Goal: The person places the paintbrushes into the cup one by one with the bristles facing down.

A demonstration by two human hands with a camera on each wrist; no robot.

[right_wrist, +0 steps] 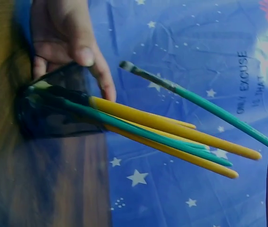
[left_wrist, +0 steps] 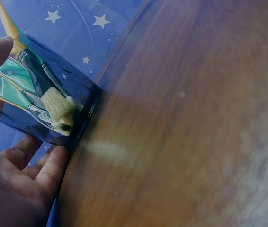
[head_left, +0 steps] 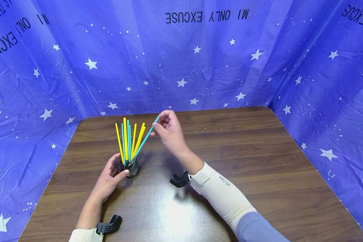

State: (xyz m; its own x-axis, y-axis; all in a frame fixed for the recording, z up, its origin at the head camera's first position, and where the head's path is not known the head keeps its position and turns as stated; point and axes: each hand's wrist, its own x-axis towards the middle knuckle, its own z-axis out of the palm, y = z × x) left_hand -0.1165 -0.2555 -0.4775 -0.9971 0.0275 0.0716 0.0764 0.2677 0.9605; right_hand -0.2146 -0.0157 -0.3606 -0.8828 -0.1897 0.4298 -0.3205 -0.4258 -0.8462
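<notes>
Wide bare brown wooden table (head_left: 245,161) spreads at frame right. Left-centre, my left hand (head_left: 109,179) cups the dark clear glass jar (head_left: 132,169); my right hand (head_left: 168,129) pinches a slanted teal paintbrush (head_left: 143,141) by its top end, above the jar.

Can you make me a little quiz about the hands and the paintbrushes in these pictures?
1. True or false: the left hand grips the dark glass cup.
2. Which colour is the paintbrush that the right hand pinches? A yellow, B teal, C red.
3. Fill in: the cup stands on the wooden ____.

Key
1. True: its fingers curl round the cup.
2. B: a teal brush, held by the handle end, bristle end down at the cup's mouth. The other brushes, yellow and teal, stand in the cup with bristles down.
3. Table.
</notes>
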